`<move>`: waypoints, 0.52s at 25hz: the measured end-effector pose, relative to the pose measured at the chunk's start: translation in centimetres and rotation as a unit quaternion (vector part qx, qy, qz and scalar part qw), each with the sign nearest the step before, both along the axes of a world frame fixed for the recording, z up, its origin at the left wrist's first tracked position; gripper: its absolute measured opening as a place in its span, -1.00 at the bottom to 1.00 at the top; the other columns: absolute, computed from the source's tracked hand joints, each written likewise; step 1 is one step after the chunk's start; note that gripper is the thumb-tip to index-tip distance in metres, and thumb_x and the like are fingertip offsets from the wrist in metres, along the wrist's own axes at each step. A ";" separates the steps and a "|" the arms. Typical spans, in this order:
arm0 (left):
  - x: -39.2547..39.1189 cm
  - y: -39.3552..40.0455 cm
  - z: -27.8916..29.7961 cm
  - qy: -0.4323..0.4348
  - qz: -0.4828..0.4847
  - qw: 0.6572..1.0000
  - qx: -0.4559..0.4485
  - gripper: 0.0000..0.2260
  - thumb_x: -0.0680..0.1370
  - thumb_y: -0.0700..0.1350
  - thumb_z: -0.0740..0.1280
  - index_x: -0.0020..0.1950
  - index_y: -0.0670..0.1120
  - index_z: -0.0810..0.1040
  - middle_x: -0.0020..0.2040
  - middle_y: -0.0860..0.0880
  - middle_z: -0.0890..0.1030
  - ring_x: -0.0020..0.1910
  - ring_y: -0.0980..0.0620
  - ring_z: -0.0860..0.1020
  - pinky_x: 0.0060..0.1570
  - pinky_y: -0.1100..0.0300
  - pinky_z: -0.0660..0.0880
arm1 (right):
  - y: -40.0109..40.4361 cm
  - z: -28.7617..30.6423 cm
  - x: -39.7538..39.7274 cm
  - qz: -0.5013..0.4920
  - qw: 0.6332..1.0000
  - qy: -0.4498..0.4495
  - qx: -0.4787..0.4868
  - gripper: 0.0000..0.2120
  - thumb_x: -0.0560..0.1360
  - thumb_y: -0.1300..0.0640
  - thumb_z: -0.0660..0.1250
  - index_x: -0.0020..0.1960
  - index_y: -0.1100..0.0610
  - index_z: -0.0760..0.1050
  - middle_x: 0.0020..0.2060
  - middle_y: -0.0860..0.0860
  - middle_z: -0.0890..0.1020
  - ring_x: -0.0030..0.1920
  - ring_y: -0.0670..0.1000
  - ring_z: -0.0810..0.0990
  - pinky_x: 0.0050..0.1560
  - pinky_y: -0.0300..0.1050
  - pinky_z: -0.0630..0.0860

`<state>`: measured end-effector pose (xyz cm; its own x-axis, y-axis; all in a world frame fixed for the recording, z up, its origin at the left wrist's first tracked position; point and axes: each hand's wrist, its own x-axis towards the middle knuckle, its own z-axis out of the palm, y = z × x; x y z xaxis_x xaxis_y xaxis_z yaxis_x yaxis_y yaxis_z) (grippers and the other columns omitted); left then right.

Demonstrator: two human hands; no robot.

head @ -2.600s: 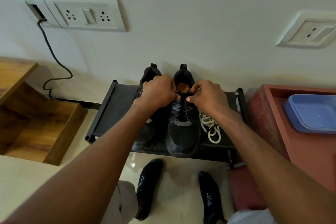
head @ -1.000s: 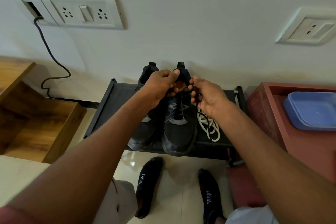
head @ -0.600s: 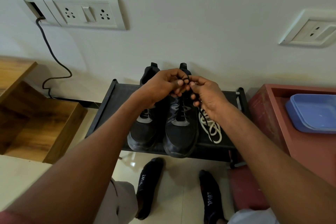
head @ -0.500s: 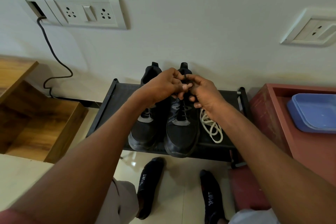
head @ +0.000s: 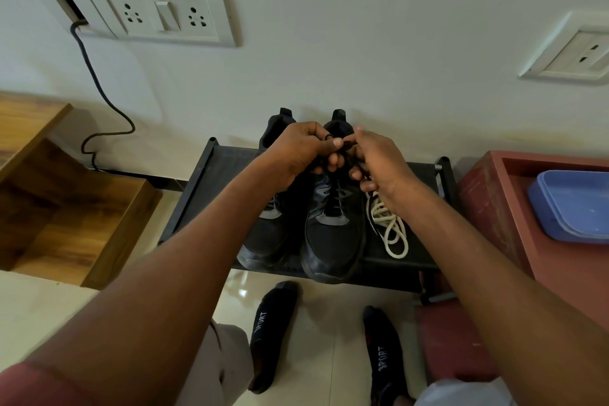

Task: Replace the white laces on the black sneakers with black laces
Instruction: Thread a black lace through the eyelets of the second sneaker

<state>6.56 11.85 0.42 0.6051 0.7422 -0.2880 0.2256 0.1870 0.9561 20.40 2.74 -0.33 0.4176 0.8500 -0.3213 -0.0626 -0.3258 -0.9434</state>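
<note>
Nearest the camera, two feet in black socks (head: 273,333) stand on the pale tiled floor (head: 323,313), with free room between them and the low black shoe rack (head: 197,181). On the rack, the right sneaker (head: 333,241) juts its toe just past the front edge; black lacing runs up its middle, so this shoe looks nearly done. The left sneaker (head: 267,234) sits touching it; its lacing is mostly hidden behind the forearm, so I cannot tell whether it is finished. The removed white laces (head: 389,227) lie in a loose heap just right of the right sneaker.

Above the shoe's collar, the left hand (head: 303,152) and right hand (head: 379,162) meet, fingers curled and pinching the ends of the black lace (head: 344,150), likely tying the knot. Room is tight: a red cabinet (head: 487,201) stands against the rack on the right, a wooden shelf (head: 66,208) lies to the left, and the wall (head: 329,59) is right behind the heels.
</note>
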 end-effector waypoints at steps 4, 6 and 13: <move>-0.6 0.5 0.2 -0.009 -0.050 0.998 -0.026 -0.87 0.59 -0.22 0.46 -0.08 -0.11 0.53 -0.18 -0.19 0.68 -0.23 -0.03 0.61 -0.31 0.21 0.44 | -0.2 -0.5 -0.1 -0.016 0.999 -0.027 -0.008 -0.78 0.72 0.03 0.25 0.10 0.16 0.58 -0.19 0.09 0.65 -0.45 -0.09 0.41 -0.54 -0.24 0.23; -1.2 0.8 0.4 -0.012 -0.102 0.994 -0.019 -0.80 0.55 -0.28 0.48 -0.13 -0.07 0.51 -0.10 -0.22 0.69 -0.12 -0.04 0.60 -0.29 0.23 0.42 | -0.1 -0.5 -0.1 -0.032 0.999 -0.019 -0.017 -0.77 0.74 0.02 0.23 0.06 0.15 0.54 -0.22 0.09 0.64 -0.46 -0.09 0.40 -0.54 -0.23 0.21; -0.6 0.5 -0.9 0.053 -0.039 0.933 0.354 -0.70 0.43 -0.43 0.43 -0.27 -0.05 0.47 -0.29 -0.06 0.63 -0.22 -0.05 0.71 -0.18 -0.02 0.62 | 0.0 -0.6 -0.1 -0.037 0.999 -0.002 -0.025 -0.81 0.67 0.04 0.35 -0.05 0.11 0.60 -0.35 0.03 0.56 -0.51 -0.10 0.29 -0.58 -0.25 0.15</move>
<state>5.98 12.36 -0.50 0.6613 0.7241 0.1959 0.3129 -0.5036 0.8053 20.29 2.73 -0.89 0.4803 0.7992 -0.3614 -0.0844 -0.3680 -0.9260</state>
